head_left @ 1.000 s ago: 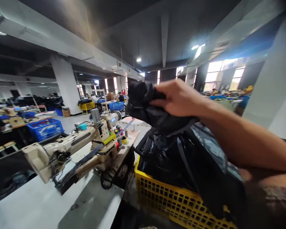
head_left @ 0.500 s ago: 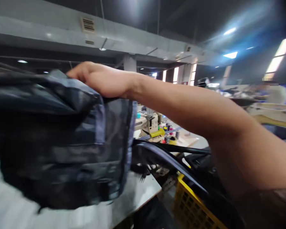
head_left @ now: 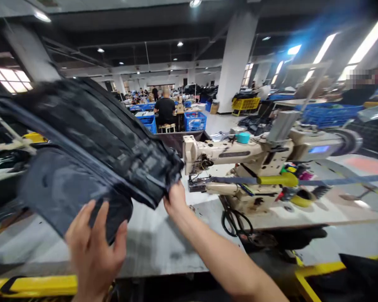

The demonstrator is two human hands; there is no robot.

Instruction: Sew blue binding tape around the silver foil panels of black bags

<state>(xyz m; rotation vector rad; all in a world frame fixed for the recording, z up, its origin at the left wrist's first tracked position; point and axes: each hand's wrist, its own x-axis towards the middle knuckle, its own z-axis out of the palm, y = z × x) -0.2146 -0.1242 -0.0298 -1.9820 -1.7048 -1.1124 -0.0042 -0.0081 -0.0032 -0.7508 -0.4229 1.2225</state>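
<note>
A dark camouflage fabric bag (head_left: 113,138), seemingly a backpack in the making, slants over the white tabletop (head_left: 151,247), with grey binding along its seam. A flat dark panel (head_left: 63,184) hangs from its lower side. My right hand (head_left: 176,197) grips the bag's right end, its fingers partly hidden behind the fabric. Just in front of the panel, my left hand (head_left: 96,247) has its fingers spread; whether the fingertips touch the cloth is unclear. Beyond my right hand stands a beige sewing machine (head_left: 239,155) with a grey binding strip running through a yellow roll (head_left: 279,179).
Black-handled scissors (head_left: 236,222) lie by the machine base. Yellow crate rims (head_left: 44,286) border the table's near side. Blue crates (head_left: 195,121) and a seated person in black (head_left: 165,110) are farther back. A pillar (head_left: 237,63) rises behind the machine.
My view has swung, bringing the sewing machine close at the right. My right hand has come down with the bag, which now lies tilted. My left hand has come into view.
</note>
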